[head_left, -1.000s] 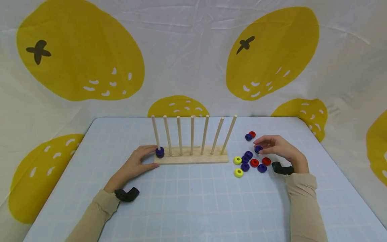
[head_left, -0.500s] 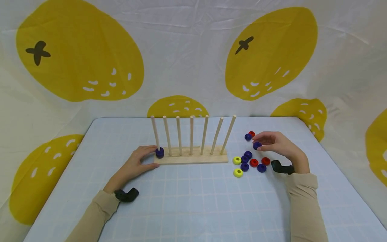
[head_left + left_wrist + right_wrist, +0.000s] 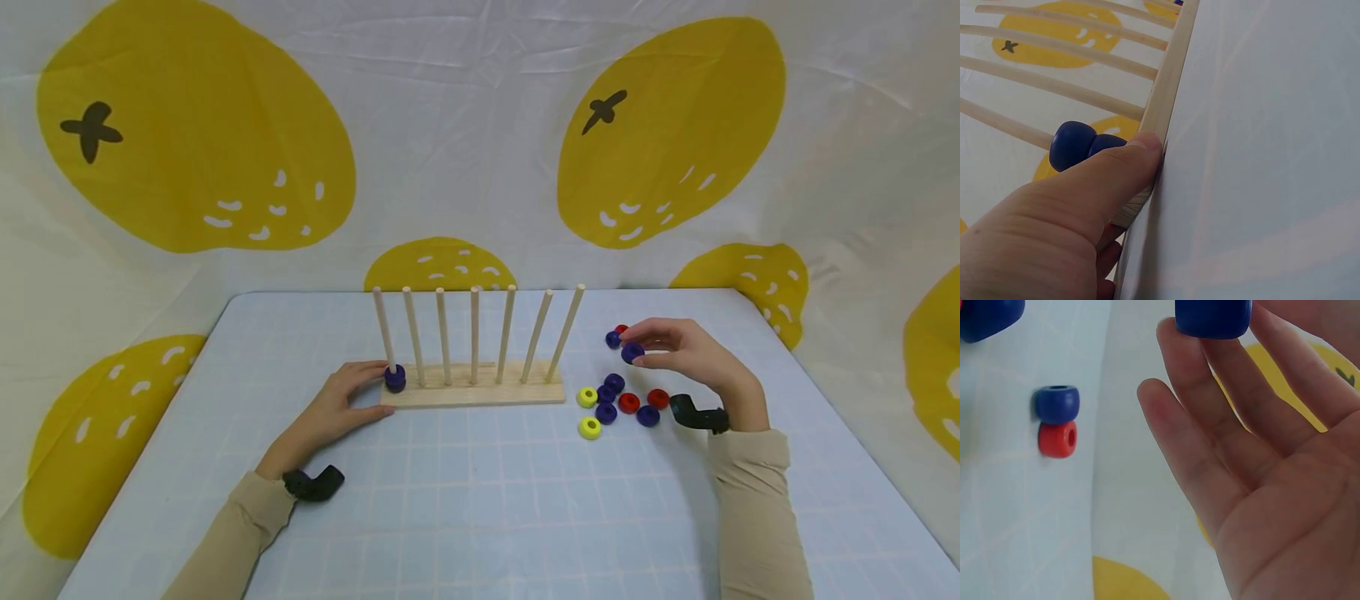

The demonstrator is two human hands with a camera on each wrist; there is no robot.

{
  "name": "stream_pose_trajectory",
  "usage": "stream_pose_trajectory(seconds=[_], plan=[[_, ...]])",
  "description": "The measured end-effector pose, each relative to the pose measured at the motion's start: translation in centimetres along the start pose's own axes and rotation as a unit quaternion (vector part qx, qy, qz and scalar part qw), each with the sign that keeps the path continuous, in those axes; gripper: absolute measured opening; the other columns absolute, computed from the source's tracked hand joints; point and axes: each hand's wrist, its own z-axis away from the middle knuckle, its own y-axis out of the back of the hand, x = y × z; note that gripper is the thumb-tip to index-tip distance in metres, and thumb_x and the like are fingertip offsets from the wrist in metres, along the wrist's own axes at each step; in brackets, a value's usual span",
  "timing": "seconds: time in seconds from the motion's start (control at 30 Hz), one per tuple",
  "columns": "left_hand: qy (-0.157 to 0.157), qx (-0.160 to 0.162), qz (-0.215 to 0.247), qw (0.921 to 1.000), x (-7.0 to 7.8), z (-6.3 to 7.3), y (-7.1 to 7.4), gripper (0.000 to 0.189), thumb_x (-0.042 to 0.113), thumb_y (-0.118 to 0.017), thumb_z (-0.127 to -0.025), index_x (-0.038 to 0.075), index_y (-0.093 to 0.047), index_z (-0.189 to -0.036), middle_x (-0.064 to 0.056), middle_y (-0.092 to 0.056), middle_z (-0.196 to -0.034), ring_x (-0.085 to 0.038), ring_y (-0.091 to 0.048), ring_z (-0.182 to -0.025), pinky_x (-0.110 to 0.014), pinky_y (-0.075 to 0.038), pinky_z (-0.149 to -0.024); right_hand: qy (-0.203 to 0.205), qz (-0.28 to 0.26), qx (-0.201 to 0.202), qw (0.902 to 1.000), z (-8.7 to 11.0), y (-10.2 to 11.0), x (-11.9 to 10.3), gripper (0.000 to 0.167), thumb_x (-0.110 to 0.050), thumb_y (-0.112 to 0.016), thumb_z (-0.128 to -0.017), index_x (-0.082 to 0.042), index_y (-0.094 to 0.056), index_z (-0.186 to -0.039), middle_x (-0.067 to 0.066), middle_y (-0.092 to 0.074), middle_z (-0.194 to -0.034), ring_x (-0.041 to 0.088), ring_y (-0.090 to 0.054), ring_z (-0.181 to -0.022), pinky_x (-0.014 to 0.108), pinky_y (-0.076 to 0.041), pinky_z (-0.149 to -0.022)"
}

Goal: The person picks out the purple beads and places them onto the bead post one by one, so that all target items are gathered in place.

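My left hand grips the left end of a wooden peg rack, thumb along the front edge and fingers behind. Two dark blue beads sit stacked at the bottom of the leftmost peg, beside that hand. The other pegs carry nothing. Over at the right, my right hand pinches a dark blue bead between thumb and fingers, held above the table. In the right wrist view this bead shows at the top edge, with the other fingers spread loosely below it.
Loose beads lie right of the rack: two yellow beads, several blue beads and red beads. Farther back, a blue bead touches a red bead. A patterned cloth hangs behind the table.
My right hand has lifted the blue bead and moved it slightly left and away from me, now partly covering the rear red bead. My left hand has stayed on the rack.
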Motion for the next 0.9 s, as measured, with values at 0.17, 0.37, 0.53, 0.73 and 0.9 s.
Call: stream_pose_trajectory(seconds=[0.17, 0.37, 0.53, 0.73, 0.9], plan=[[0.004, 0.003, -0.001, 1.0, -0.1, 0.1, -0.1, 0.061, 0.017, -0.084, -0.08, 0.002, -0.059, -0.134, -0.017, -0.055, -0.139, -0.038, -0.046, -0.128, -0.061, -0.034, -0.105, 0.015, -0.003, 0.002, 0.9999, 0.1, 0.0, -1.1, 0.034, -0.017, -0.073, -0.092, -0.004, -0.065, -0.123, 0.012, -0.063, -0.127, 0.029, -0.061, -0.114, 0.022, -0.051, -0.089], [-0.002, 0.009, -0.004, 1.0, -0.2, 0.1, -0.2, 0.064, 0.016, -0.084, -0.079, 0.001, -0.058, -0.136, -0.017, -0.056, -0.139, -0.037, -0.047, -0.127, -0.059, -0.034, -0.105, 0.04, -0.009, 0.008, 0.9991, 0.2, -0.3, -1.9, 0.031, -0.013, -0.07, -0.094, -0.002, -0.064, -0.122, 0.016, -0.063, -0.125, 0.029, -0.061, -0.112, 0.022, -0.053, -0.088], [0.006, 0.005, -0.005, 1.0, -0.2, 0.1, -0.1, 0.066, 0.018, -0.084, -0.08, 0.001, -0.056, -0.137, -0.016, -0.055, -0.139, -0.036, -0.046, -0.128, -0.058, -0.034, -0.106, 0.062, -0.003, 0.012, 0.998, 0.2, -0.5, -2.5, 0.031, -0.013, -0.069, -0.094, -0.003, -0.064, -0.124, 0.011, -0.065, -0.122, 0.028, -0.061, -0.111, 0.022, -0.052, -0.088], [0.001, 0.008, 0.0, 1.0, -0.4, 0.2, -0.2, 0.066, 0.017, -0.084, -0.08, 0.001, -0.056, -0.137, -0.016, -0.056, -0.139, -0.037, -0.047, -0.127, -0.059, -0.034, -0.106, 0.087, 0.0, 0.018, 0.996, 0.3, -1.0, -3.6, 0.028, -0.011, -0.071, -0.093, -0.008, -0.066, -0.12, 0.008, -0.066, -0.117, 0.026, -0.062, -0.109, 0.019, -0.05, -0.09], [-0.008, 0.011, 0.0, 0.9999, -0.6, 0.2, -0.2, 0.065, 0.014, -0.084, -0.079, 0.0, -0.057, -0.136, -0.017, -0.056, -0.138, -0.038, -0.048, -0.127, -0.059, -0.035, -0.105, 0.129, -0.013, 0.021, 0.9913, 0.2, -1.4, -4.3, 0.025, -0.005, -0.069, -0.093, -0.006, -0.067, -0.118, 0.009, -0.066, -0.115, 0.025, -0.063, -0.105, 0.019, -0.05, -0.092]])
